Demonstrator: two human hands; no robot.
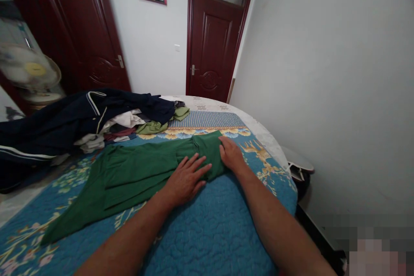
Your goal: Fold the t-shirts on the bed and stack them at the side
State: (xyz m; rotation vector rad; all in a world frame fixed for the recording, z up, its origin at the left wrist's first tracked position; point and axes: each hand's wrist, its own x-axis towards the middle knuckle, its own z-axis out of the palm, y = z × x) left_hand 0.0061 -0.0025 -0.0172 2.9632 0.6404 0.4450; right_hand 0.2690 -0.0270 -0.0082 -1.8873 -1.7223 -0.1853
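Note:
A green garment [139,168] lies stretched across the blue patterned quilt [190,233], folded lengthwise, with a pointed corner spreading toward the lower left. Its right end looks turned over into a flat, narrow section. My left hand [189,177] rests flat on the cloth near that section, fingers spread. At the right end, my right hand [232,154] touches the garment's edge with its fingers curled; whether cloth is pinched between them is hard to see. The exact kind of garment does not show.
A heap of clothes, with a navy jacket [129,105] on top, lies at the back left. A fan [32,69] stands beyond it. The white wall [323,73] rises on the right, and a dark bag [300,177] sits by the quilt's right edge.

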